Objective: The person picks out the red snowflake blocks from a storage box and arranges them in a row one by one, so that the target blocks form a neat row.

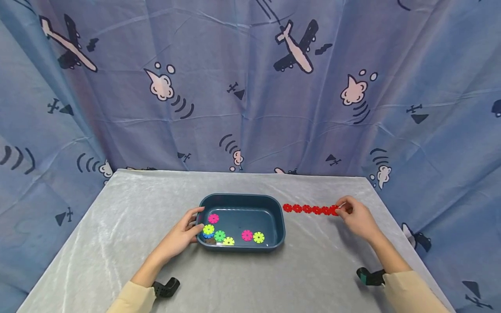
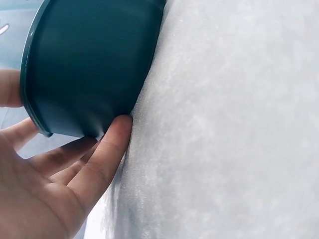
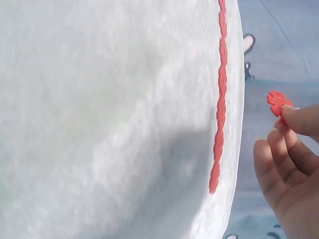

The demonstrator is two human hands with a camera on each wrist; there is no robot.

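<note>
A row of red snowflake pieces (image 1: 311,209) lies flat on the grey surface (image 1: 117,226), just right of the teal tub (image 1: 278,226). The right hand (image 1: 358,217) sits at the row's right end, and its grip is closed on a single red piece (image 3: 277,102), pinched at the fingertips (image 3: 299,119); in the right wrist view that piece is apart from the row and tilted. Over to the left hand (image 1: 180,237): straight, relaxed fingers rest against the tub's left wall, one fingertip up at the rim, the thumb (image 2: 107,154) pressed to the wall's base where it meets the surface, curled round nothing. Inside the tub, loose pieces (image 1: 231,232) in pink, yellow-green, green and blue. Behind, a blue cloth with aeroplanes (image 1: 250,87).
</note>
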